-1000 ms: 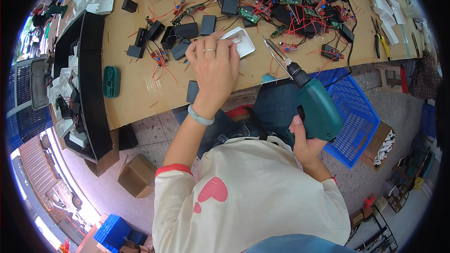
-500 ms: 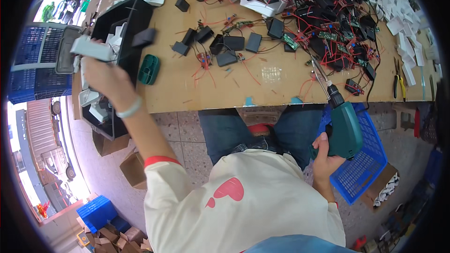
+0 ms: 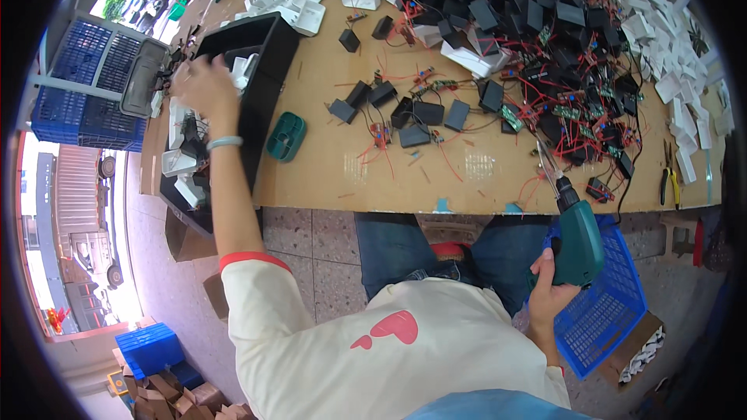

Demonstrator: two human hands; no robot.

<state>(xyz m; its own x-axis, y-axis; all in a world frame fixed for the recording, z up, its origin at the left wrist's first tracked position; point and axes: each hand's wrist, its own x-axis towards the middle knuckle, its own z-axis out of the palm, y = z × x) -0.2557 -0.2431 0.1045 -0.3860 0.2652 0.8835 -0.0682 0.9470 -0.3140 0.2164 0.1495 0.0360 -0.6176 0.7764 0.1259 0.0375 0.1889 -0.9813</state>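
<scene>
My left hand (image 3: 205, 92) is over the black bin (image 3: 271, 50) at the table's left side, its fingers spread and somewhat blurred, with nothing visible in them. White plastic housings (image 3: 180, 162) with cables lie in the bin below it. My right hand (image 3: 549, 289) grips the handle of a green electric screwdriver (image 3: 580, 245), held at the table's front edge. Its long bit points up and away from me, toward the red wires of the heap. Between the bin and loose black boxes sits a small dark green tray (image 3: 286, 138).
Black boxes with red wires and circuit boards (image 3: 537, 70) heap up at the back right. White housings (image 3: 650, 39) pile along the right, with yellow-handled pliers (image 3: 669, 179) nearby. A blue crate (image 3: 611, 303) stands below the table edge; cardboard boxes (image 3: 187, 237) stand under the bin.
My left hand has let go of a white housing and a dark box is no longer in the air beside the bin. The view has shifted left; my right hand keeps the screwdriver.
</scene>
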